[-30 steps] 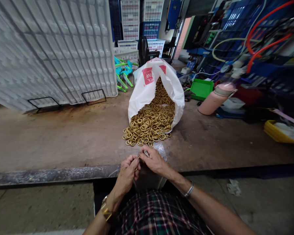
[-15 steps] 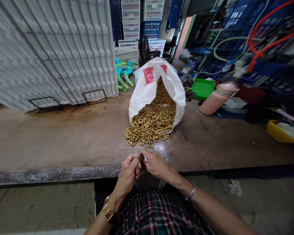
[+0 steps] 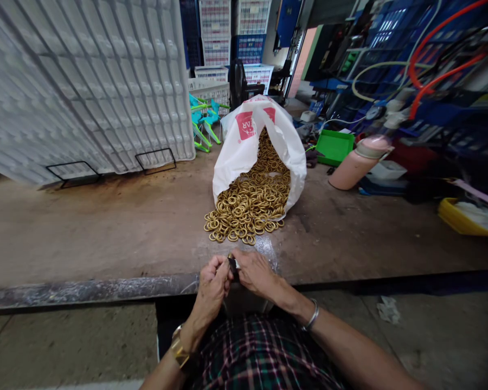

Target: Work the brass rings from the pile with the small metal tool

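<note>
At the table's front edge my left hand [image 3: 215, 276] is closed in a pinch on a small gold-coloured metal ring [image 3: 230, 256], which is mostly covered by fingers. My right hand [image 3: 256, 271] meets it there, fingers curled round a small dark and white object [image 3: 233, 264] too hidden to name. Just beyond both hands, a heap of gold-coloured rings [image 3: 244, 208] spills onto the table from a white plastic sack [image 3: 239, 157] with red print. The sack lies with its mouth towards me.
White ribbed panels [image 3: 126, 81] lean in black wire stands [image 3: 156, 160] at left. To the right are a pink bottle [image 3: 355, 165], a green tray [image 3: 335, 147], a yellow tray [image 3: 459, 216] and an orange hose [image 3: 415, 65]. Stacked crates [image 3: 250, 49] stand behind the wooden table [image 3: 106, 233].
Between my fingertips the dark part of the small object now shows more, and the ring's visible edge has shifted slightly upward. The view has moved a little; sack and heap are unchanged.
</note>
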### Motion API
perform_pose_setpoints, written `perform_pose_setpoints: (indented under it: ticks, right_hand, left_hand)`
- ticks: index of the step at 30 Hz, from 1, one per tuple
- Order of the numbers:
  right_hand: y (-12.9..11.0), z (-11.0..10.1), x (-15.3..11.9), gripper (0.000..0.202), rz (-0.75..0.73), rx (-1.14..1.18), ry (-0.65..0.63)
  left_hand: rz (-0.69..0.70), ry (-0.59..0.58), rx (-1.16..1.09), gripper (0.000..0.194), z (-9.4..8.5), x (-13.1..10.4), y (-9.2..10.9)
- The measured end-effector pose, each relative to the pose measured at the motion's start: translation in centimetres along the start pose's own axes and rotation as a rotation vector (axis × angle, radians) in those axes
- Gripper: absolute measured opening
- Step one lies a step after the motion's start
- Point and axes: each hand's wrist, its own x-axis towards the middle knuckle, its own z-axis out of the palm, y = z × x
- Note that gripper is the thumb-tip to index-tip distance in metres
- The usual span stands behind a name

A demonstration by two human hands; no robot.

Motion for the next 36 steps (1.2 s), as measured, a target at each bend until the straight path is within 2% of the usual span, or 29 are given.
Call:
perform_pose_setpoints:
  ticks: [3, 9, 12, 15, 18, 22, 28, 32, 36]
  right_hand:
    - [-0.2, 0.1, 0.1, 0.026, -0.008, -0.006, -0.028]
    - [-0.9, -0.1, 1.0, 0.026, 0.112, -0.078, -0.057]
    - [-0.5, -0.8, 1.5, 0.028, 0.179, -0.094, -0.032]
    - [0.0, -1.1, 2.0, 0.029, 0.229, -0.105, 0.037]
    - [0.2, -0.7, 2.3, 0.032, 0.187, -0.103, 0.125]
    - [-0.1, -0.1, 2.9, 0.034, 0.189, -0.142, 0.132]
    - [0.1, 0.3, 3.8, 0.03, 0.236, -0.128, 0.138]
    - [1.0, 0.4, 3.7, 0.032, 0.178, 0.004, 0.194]
    - [2.0, 0.1, 3.4, 0.014, 0.162, 0.428, 0.345]
  left_hand:
    - [0.008, 0.003, -0.008, 0.033, -0.2, 0.1, -0.1]
    - [0.0, -0.019, -0.112, 0.03, -0.6, -0.8, -0.1]
    - [-0.061, -0.111, -0.178, 0.026, -0.4, -2.0, 0.4]
    - [-0.142, -0.193, -0.347, 0.024, -0.1, -2.5, 0.9]
    - [-0.191, -0.146, -0.478, 0.026, -0.2, -2.0, 1.0]
    - [-0.213, -0.075, -0.505, 0.028, -0.5, -1.1, 0.4]
    - [-0.27, -0.122, -0.609, 0.023, -1.1, -0.4, 0.1]
    - [-0.331, -0.083, -0.681, 0.021, -1.4, 0.1, 0.2]
    - [-0.299, 0.005, -0.659, 0.02, -1.3, 0.8, 0.6]
